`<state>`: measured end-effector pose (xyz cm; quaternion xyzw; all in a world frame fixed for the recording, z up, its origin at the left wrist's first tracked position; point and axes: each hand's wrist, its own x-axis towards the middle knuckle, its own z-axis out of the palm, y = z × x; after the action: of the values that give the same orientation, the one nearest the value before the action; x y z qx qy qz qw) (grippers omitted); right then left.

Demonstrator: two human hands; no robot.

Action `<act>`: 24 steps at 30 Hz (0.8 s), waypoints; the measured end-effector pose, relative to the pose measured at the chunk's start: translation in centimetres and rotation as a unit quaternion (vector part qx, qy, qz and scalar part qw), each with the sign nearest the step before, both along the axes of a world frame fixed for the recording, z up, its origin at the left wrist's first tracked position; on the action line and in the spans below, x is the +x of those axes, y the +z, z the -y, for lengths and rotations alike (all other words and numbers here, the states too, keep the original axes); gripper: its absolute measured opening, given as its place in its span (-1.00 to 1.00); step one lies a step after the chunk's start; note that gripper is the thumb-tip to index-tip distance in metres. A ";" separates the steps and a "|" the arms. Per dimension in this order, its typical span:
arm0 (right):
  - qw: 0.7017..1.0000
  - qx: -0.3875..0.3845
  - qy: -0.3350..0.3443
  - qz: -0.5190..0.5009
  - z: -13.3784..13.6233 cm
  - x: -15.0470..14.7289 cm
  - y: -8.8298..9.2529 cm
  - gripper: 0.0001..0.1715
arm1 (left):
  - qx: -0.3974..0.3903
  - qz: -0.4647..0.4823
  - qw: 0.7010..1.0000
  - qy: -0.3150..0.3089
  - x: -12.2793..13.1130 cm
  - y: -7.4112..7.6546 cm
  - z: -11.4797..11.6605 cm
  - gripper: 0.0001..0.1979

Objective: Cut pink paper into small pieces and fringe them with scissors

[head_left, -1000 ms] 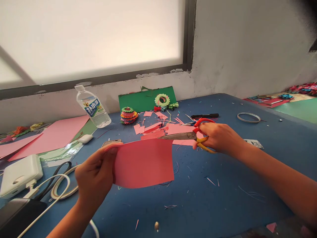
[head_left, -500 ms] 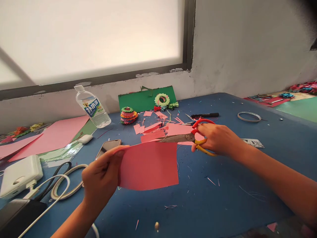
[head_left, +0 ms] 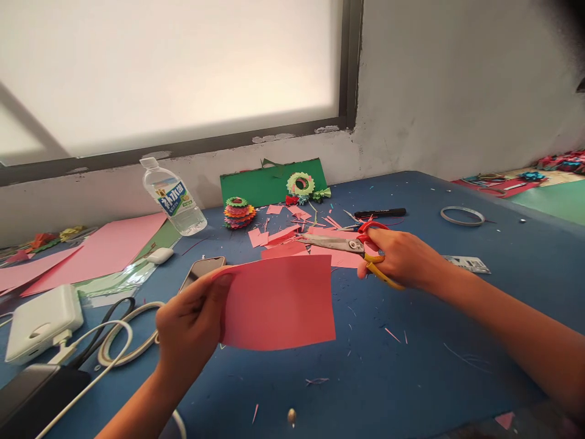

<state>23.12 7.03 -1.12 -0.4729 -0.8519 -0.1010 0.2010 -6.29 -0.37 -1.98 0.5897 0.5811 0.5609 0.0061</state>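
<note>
A rectangular sheet of pink paper (head_left: 281,305) is pinched at its left edge by my left hand (head_left: 194,314), thumb on the near face, held up above the table. My right hand (head_left: 400,256) grips scissors (head_left: 338,244) with red and yellow handles. Their blades point left, just beyond the paper's top edge and apart from it; they look nearly closed. Behind them lies a heap of pink paper scraps (head_left: 283,236) on the blue table (head_left: 411,378).
At the back stand a water bottle (head_left: 174,198), a stacked colourful paper ornament (head_left: 239,213) and a green card (head_left: 256,186). A black marker (head_left: 380,213) and a tape ring (head_left: 462,216) lie right. Left are a phone (head_left: 201,268), a white charger (head_left: 43,323) and pink sheets (head_left: 105,253).
The scissors have come off the paper's top edge, rising slightly, and their blades have closed together. My left hand still holds the sheet in about the same place.
</note>
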 end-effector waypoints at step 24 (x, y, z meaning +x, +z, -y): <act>0.993 0.086 0.043 0.063 0.0 0.0 -0.6 -0.40 | 0.023 -0.025 0.999 -0.027 0.2 0.0 0.2 -0.84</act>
<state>23.10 7.05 -1.75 -0.4094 -0.8706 -0.1950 0.1907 -6.13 -0.52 -1.95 0.6187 0.5521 0.5588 -0.0072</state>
